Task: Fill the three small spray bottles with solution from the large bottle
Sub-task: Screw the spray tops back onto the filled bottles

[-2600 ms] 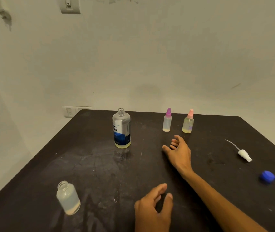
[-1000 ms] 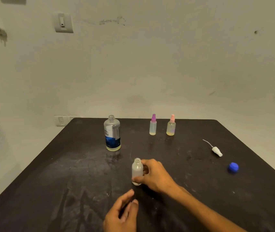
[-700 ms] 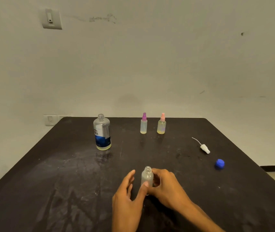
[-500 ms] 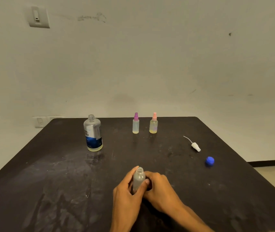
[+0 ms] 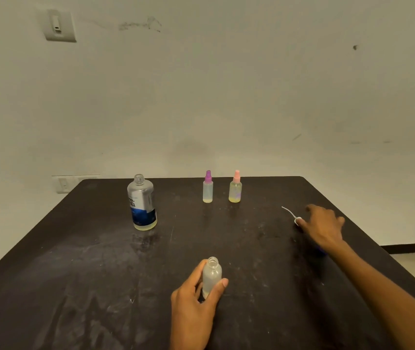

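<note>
- Nearest me, my left hand (image 5: pixel 196 294) now holds the small frosted plastic bottle (image 5: pixel 211 276) alone, thumb and fingers curled round its body; it stands upright on the scuffed black table (image 5: pixel 75 274), neck open, a little liquid at the bottom.
- My right hand (image 5: pixel 324 227) has let go of that bottle and reached out to the right, where it now lies over the white spray pump with its thin dip tube (image 5: pixel 288 213); the fingertips touch the pump head, but I cannot tell whether they have closed on it.
- I take this to mean filling is over for this bottle and capping comes next.
- The blue cap seen a moment ago is mostly hidden under my right wrist.
- Farther back stand the large clear bottle with a silver and blue label (image 5: pixel 142 203), uncapped, nearly empty, then the purple-topped spray bottle (image 5: pixel 207 188) and the pink-topped spray bottle (image 5: pixel 235 188), both capped, well clear of my reach path.
</note>
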